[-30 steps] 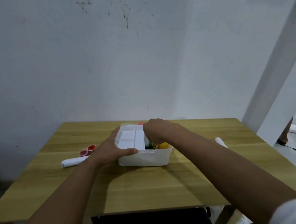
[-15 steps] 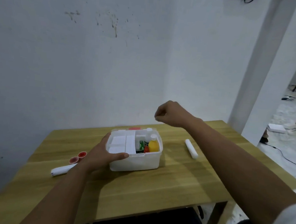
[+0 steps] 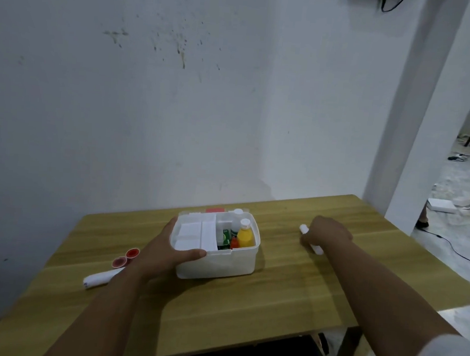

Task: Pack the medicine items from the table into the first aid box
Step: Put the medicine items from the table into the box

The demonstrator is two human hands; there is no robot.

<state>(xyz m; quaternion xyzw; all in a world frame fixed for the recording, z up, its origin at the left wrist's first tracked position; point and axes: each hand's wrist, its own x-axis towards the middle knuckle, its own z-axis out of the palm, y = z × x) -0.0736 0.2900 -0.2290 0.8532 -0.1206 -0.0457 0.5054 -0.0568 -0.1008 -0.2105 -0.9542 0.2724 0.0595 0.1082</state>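
A white first aid box [image 3: 222, 264] stands open mid-table. Inside it are white packets on the left, a yellow bottle [image 3: 245, 235], a white bottle [image 3: 236, 219], a green packet [image 3: 226, 237] and a small red item [image 3: 234, 243]. My left hand [image 3: 164, 252] grips the box's left front corner, thumb over the rim. To the right of the box, my right hand [image 3: 326, 233] closes over a white roll [image 3: 304, 229] lying on the table; both ends of the roll stick out. Another white roll [image 3: 100, 278] and two small red cups [image 3: 126, 257] lie left of the box.
The wooden table [image 3: 246, 312] stands against a white wall. A red lid part [image 3: 215, 210] shows behind the box. A white pillar stands at the right, with a stool, cables and a white box on the floor beyond it.
My right hand left the box, rose, then came down to the right onto the white roll. The left hand stayed on the box. The camera view tilted up.
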